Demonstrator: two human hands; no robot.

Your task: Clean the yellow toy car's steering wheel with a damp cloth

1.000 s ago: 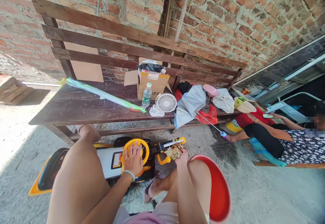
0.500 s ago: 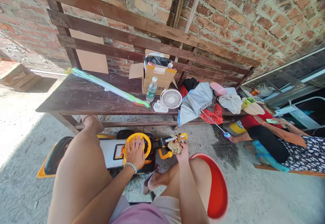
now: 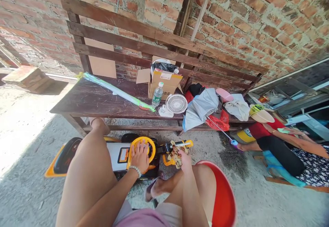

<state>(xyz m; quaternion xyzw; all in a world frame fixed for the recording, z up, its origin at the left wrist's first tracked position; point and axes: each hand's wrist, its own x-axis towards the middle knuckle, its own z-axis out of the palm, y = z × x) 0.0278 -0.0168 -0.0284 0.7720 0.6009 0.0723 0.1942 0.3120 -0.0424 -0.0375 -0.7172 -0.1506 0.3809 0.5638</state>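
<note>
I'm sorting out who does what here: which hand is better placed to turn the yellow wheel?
Left, probably: the left hand rests spread on the yellow wheel, while the right hand is occupied, gripping a crumpled brown clump beside it.

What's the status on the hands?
Left hand resting on yellow wheel. Right hand holding crumpled brown item. Red basin off to the right.

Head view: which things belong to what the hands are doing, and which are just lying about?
With the hands:
left hand on yellow round wheel
right hand holding crumpled brown item

Lying about:
water bottle, cardboard box, white fan, grey umbrella, wooden table
</note>
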